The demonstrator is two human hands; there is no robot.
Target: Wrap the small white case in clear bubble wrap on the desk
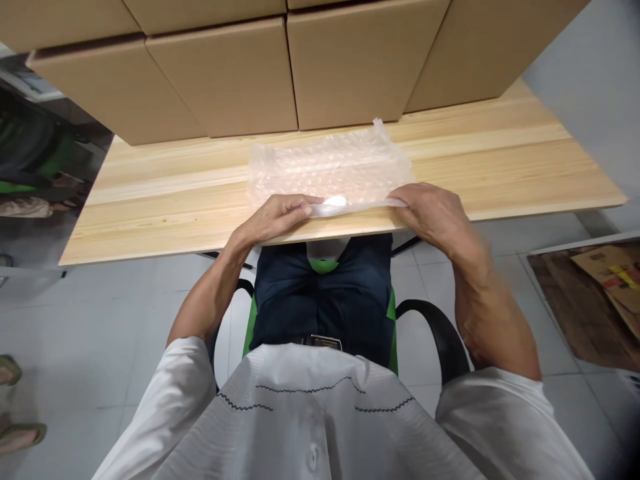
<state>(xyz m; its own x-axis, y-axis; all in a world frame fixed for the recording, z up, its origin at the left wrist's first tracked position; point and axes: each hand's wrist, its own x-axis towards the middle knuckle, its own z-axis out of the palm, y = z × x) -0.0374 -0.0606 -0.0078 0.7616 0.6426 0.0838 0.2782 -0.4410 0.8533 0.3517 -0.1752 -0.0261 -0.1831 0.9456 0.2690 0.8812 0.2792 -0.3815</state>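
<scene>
Pinching bubble wrap [330, 163] along its near edge with fingers [298, 215] of left hand [275, 217] and right hand [434, 208], at risk of skewing it by uneven pulling.

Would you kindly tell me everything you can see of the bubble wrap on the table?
The bubble wrap looks like clear, whitish plastic, roughly rectangular and dotted with small bubbles. It lies mostly flat on the wooden table, in front of the cardboard boxes. A small tab juts from its far edge, toward the right. The left hand and right hand pinch its near edge, with a bright glare between them, nearer the left. Whether it is one sheet or a pouch cannot be told.
</scene>
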